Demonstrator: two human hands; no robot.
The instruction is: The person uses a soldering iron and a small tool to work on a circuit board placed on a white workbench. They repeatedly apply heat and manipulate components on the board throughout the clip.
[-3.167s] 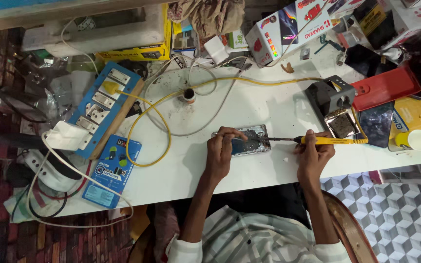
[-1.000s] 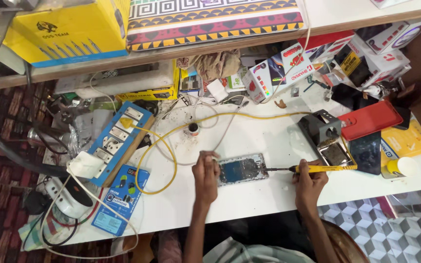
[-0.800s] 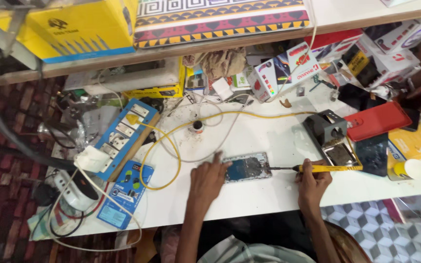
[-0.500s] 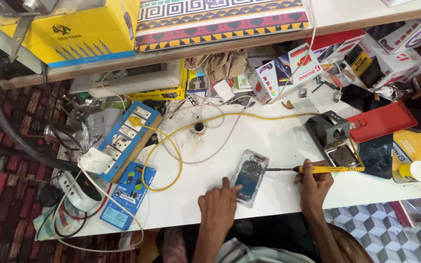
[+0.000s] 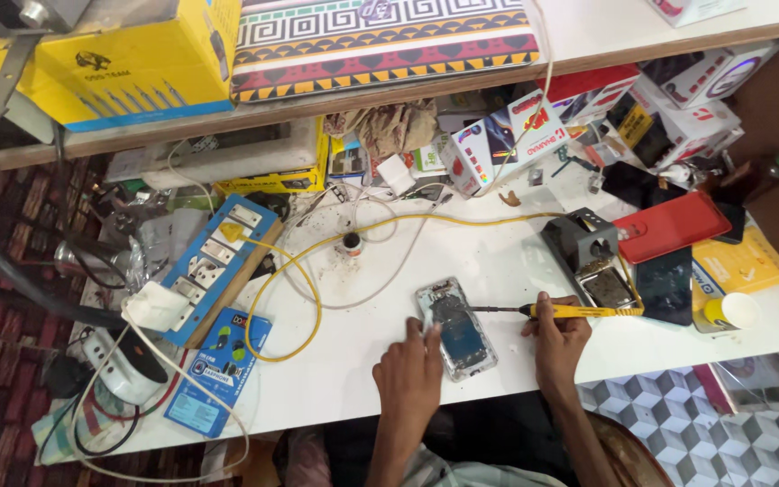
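Head view looks down on your white counter (image 5: pixel 498 261), where the opened phone (image 5: pixel 457 327) lies flat near the front edge, between your two hands. Your left hand (image 5: pixel 410 381) rests palm down just beside the phone's lower left edge, fingers loosely together and touching its side, which seems meant to keep the body from sliding; it grips nothing. Your right hand (image 5: pixel 559 341) is closed in a pen grip around the yellow handle of the soldering iron (image 5: pixel 556 312), held low over the counter so the tip can be steadied. The iron's long axis runs nearly level across the view, handle to the right, dark metal tip pointing left and meeting the phone's upper right part. The phone's long axis is tilted, its top end up and to the left, its bottom end down and to the right toward you. A yellow cable (image 5: pixel 292 280) loops across the counter to the left, and the grey iron stand (image 5: pixel 579 243) sits just beyond your right hand, close enough for parking the iron. A blue power strip (image 5: pixel 214 266) lies farther left.
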